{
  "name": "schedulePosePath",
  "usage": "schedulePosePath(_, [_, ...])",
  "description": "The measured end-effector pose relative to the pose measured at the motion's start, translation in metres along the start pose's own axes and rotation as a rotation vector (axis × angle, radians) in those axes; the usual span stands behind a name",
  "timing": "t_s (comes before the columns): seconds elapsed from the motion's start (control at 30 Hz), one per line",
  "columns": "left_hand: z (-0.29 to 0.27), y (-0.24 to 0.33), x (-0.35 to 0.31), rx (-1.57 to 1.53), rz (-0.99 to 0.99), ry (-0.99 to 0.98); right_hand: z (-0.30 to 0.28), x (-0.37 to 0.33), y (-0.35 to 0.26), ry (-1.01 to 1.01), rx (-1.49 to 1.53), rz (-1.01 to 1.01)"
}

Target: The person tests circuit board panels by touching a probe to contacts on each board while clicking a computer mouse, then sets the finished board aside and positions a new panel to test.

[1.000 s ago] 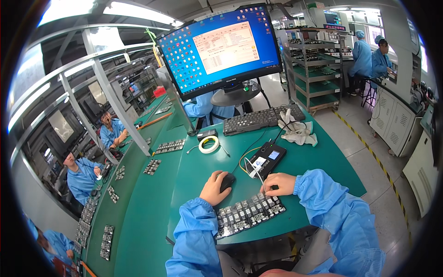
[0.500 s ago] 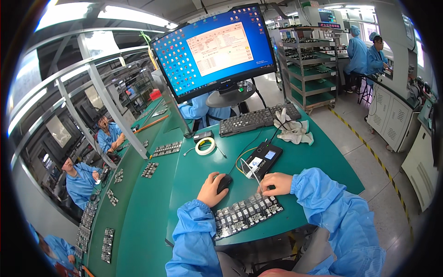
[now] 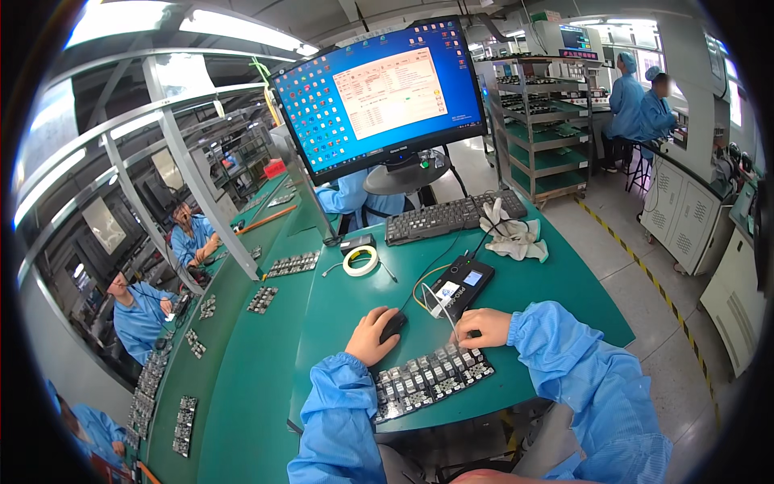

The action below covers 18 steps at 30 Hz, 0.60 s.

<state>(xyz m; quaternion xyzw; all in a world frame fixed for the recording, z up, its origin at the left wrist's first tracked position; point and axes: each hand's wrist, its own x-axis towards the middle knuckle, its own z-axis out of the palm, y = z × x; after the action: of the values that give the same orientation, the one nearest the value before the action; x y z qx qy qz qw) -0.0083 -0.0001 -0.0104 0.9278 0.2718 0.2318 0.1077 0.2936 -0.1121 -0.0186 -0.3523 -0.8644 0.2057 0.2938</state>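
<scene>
My left hand (image 3: 372, 335) rests curled over a black computer mouse (image 3: 393, 325) on the green tabletop. Thumb and fingers of my right hand (image 3: 485, 327) are pinched at the end of a thin white cable (image 3: 446, 313); the tip itself is hidden. That hand sits at the far right edge of a panel of small circuit boards (image 3: 431, 381), laid out in rows with metal-cased parts. Behind it, the cable loops to a black handheld box (image 3: 470, 279) with a small lit screen and a white label.
A monitor (image 3: 387, 93) stands beyond a black keyboard (image 3: 435, 219), with white gloves (image 3: 516, 235) at its right end. A tape roll (image 3: 360, 260) lies on the left. More board panels (image 3: 293, 264) line the left bench, where co-workers sit. A rack (image 3: 540, 129) stands behind.
The whole view has shifted slightly, with the scene sitting a little lower. Both hands keep nearly the same places, the left on the mouse and the right at the panel edge.
</scene>
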Motion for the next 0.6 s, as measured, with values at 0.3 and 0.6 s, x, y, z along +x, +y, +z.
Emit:
schedulePosePath(0.3, [0.0013,-0.0011,-0.0009,0.009,0.006,0.004,0.0011,-0.0001,0.0032,0.007,-0.005,-0.002])
schedulePosePath(0.6, [-0.0011,0.0011,-0.0002,-0.008,-0.021,-0.040,-0.0001,0.0003,0.0012,0.004,0.011,-0.011])
